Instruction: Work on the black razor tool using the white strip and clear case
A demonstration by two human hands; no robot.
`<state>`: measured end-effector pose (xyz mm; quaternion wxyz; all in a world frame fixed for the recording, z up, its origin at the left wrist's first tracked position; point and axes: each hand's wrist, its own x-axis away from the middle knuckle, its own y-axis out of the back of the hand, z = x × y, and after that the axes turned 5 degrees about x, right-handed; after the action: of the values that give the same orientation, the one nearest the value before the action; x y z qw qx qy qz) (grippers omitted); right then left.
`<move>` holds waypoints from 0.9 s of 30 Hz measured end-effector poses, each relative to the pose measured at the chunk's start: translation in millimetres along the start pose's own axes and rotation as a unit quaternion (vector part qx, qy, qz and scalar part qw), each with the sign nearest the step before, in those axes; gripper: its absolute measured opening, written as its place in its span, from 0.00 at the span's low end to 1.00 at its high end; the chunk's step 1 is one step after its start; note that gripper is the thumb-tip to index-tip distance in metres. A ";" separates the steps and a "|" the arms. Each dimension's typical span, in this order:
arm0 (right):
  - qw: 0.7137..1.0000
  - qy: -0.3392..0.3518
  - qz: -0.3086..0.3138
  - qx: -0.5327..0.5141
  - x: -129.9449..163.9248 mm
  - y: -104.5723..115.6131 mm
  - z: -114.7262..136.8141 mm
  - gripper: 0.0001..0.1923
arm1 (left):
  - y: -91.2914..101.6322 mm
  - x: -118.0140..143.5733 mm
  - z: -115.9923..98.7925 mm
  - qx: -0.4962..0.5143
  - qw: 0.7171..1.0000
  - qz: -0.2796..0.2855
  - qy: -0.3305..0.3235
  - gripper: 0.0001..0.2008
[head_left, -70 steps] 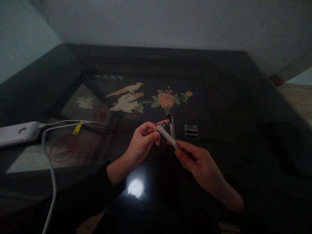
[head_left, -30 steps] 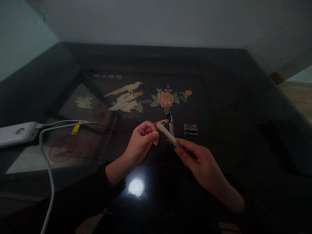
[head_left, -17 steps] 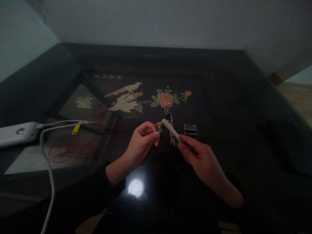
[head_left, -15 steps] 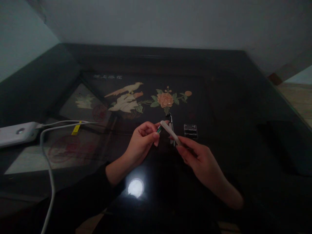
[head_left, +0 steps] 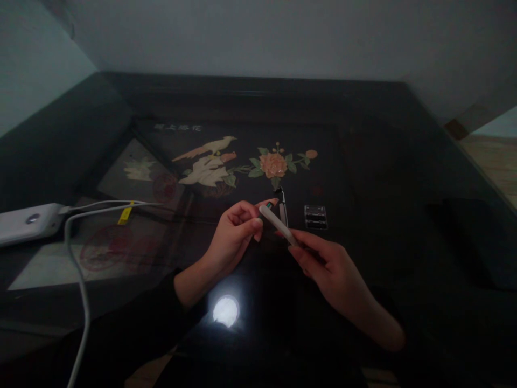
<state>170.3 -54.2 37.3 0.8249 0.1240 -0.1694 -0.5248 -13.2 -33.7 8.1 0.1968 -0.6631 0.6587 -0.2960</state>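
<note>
My left hand (head_left: 235, 231) is closed in a pinch on a small dark-green piece (head_left: 269, 205), mostly hidden by the fingers; its kind is unclear. My right hand (head_left: 327, 264) grips a pale slim stick with a rounded end (head_left: 278, 224) between thumb and fingers. The stick slants up to the left, and its rounded tip is close to the left fingertips; I cannot tell whether it touches the green piece. Just behind the stick lies a narrow, shiny pale object (head_left: 283, 210), partly covered. A small clear case (head_left: 315, 217) with dark parts inside sits beyond my right hand.
Everything lies on a dark glossy table (head_left: 383, 188) decorated with birds and a flower (head_left: 273, 164). At the left is a white device (head_left: 30, 222) with a white cable (head_left: 83, 285) bearing a yellow tag (head_left: 126, 213). A bright light reflection shows near the front.
The pale stick has shifted slightly left and down, its tip now nearer the left fingertips. The green piece shows further up, past the stick's tip. My left hand has barely moved.
</note>
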 end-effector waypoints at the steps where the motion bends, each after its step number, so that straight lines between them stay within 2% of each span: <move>1: 1.000 0.003 -0.009 0.008 -0.5 0.3 -0.8 0.19 | 0.1 0.1 0.2 -0.001 1.000 0.000 0.001 0.20; 7: 0.998 -0.008 -0.058 0.035 -3.4 1.3 -9.1 0.20 | 0.5 1.1 1.6 -0.013 1.000 -0.002 -0.004 0.19; 11: 0.997 -0.015 -0.063 0.038 -4.6 1.6 -11.7 0.21 | 0.5 1.1 2.6 -0.015 1.000 0.006 -0.006 0.18; 27: 0.999 0.001 0.033 -0.042 3.1 -3.1 -1.0 0.18 | -0.6 0.8 -0.2 0.010 1.000 0.003 0.009 0.18</move>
<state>169.4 -58.4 35.7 0.8463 0.0842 -0.1510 -0.5038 -12.9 -34.4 8.7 0.1984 -0.6560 0.6597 -0.3083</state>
